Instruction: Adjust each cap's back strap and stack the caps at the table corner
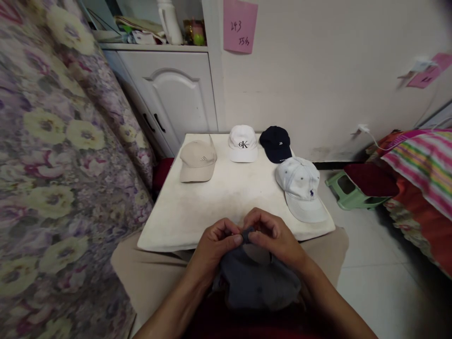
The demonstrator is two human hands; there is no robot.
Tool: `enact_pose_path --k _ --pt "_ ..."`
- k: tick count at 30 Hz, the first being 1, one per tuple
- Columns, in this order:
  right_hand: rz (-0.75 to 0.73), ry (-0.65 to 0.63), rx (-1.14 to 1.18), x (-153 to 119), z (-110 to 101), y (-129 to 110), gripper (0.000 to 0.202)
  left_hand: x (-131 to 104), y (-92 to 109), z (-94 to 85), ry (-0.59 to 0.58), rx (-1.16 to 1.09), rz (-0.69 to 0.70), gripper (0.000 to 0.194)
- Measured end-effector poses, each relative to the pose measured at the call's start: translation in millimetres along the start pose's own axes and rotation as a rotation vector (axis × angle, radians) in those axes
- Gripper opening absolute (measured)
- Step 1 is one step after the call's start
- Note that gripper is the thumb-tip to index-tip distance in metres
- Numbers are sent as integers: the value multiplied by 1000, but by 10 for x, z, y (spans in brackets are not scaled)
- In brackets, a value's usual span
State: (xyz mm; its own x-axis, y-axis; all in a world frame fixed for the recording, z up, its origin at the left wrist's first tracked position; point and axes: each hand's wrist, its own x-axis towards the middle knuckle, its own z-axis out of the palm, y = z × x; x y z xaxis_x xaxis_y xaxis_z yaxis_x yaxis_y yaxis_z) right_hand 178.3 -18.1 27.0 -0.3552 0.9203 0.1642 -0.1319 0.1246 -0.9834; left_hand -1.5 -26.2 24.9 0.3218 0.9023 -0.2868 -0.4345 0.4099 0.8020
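Note:
My left hand [216, 245] and my right hand [273, 238] both pinch the top edge of a grey-blue cap [256, 282] held over my lap, just in front of the near edge of a small white table [219, 207]. Four caps lie on the table. A beige cap [197, 161] is at the far left, a white cap with a black logo [243, 143] at the far middle, a navy cap [276, 142] beside it, and a pale blue cap [301, 187] at the right.
A floral-covered bed or sofa [52, 165] fills the left side. A white cabinet [173, 94] stands behind the table, with a pink note [240, 26] on the wall. A green stool [348, 190] and a striped blanket [420, 165] are at the right.

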Motion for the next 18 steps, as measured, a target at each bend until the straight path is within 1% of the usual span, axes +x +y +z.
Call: enact_pose_path --k 3,6,8,10,12,13,15,18 --pt "105 58 170 17 11 52 23 3 -5 5 -2 -5 3 24" --pt "117 97 176 29 -14 83 26 2 8 11 -15 -46 -1 25" --pt "118 56 147 30 -50 101 26 4 14 4 -15 -73 -3 25" --pt "161 -44 138 22 -87 127 26 9 13 -10 -10 -84 -2 26" --pt "213 -117 177 9 -111 163 24 13 8 -24 -16 -81 -5 27" --pt "231 -124 205 4 -115 181 23 13 6 -30 -21 -70 -6 28" --pt "253 -92 248 -1 -110 211 24 7 8 -39 -33 -4 5 25" --pt "246 -35 239 10 -80 229 28 -14 25 -49 -61 246 84 18"
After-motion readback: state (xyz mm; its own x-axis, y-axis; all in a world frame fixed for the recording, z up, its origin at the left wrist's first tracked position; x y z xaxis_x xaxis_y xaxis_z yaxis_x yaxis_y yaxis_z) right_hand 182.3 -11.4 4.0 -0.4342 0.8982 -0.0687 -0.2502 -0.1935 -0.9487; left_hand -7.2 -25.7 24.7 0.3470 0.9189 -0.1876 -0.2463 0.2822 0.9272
